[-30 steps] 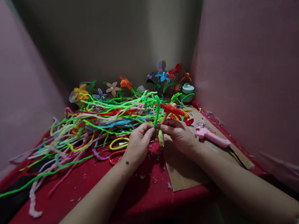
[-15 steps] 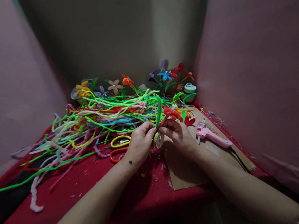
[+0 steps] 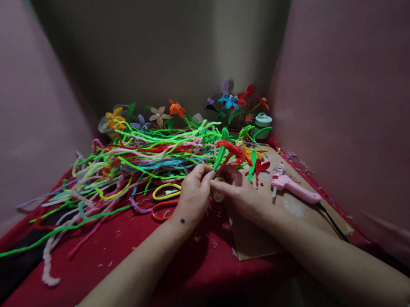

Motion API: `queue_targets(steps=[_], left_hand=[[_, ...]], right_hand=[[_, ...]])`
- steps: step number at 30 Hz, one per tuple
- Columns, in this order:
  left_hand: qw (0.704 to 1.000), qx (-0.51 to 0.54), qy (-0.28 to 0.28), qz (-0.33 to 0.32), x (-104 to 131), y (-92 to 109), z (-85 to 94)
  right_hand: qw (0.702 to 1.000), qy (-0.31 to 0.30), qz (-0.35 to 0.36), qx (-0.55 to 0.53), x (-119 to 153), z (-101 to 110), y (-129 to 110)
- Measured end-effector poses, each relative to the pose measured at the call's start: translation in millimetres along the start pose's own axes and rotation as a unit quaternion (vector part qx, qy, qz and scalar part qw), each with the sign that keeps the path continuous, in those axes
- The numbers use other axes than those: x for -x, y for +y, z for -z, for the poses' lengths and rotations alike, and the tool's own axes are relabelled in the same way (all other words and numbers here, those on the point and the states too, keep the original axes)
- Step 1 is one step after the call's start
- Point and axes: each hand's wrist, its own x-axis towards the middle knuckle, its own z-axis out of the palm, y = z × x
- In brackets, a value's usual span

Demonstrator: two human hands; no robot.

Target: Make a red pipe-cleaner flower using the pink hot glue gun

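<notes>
My left hand (image 3: 196, 194) is closed, pinching the base of a green pipe-cleaner leaf (image 3: 220, 157) that points up. Meeting it at the fingertips, my right hand (image 3: 241, 193) is closed around the stem end of a red pipe-cleaner flower (image 3: 233, 150); the exact grip is hidden by the fingers. A small roll of tape (image 3: 218, 196) hangs just under the fingertips, partly covered by my right thumb. Left of my left hand lie the yellow handle (image 3: 154, 194) and red handle (image 3: 154, 213) of scissors.
Loose pipe cleaners (image 3: 148, 153) of many colours heap across the red cloth (image 3: 117, 255). On a brown board (image 3: 255, 246) to the right lie a pink glue gun (image 3: 293, 189) and a red pipe-cleaner piece (image 3: 262, 166). Finished flowers (image 3: 159, 114) and a pale jar (image 3: 262, 120) stand behind.
The red flower and green leaf have tilted and come closer together. My right thumb has moved left across the tape roll, covering more of it.
</notes>
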Motion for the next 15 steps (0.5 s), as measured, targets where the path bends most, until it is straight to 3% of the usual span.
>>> queue_targets(steps=[5,9,15], left_hand=[[1.0,0.002,-0.008,0.025,0,2,0.0],[0.996,0.065,-0.023,0.06,1,6,-1.4],[0.986,0.13,-0.027,0.096,3,9,-1.3]], right_hand=[[1.0,-0.026,0.005,-0.003,-1,4,-3],[0.999,-0.032,0.021,0.025,-3,11,-12],[1.0,0.007,0.014,0.022,-5,13,-13]])
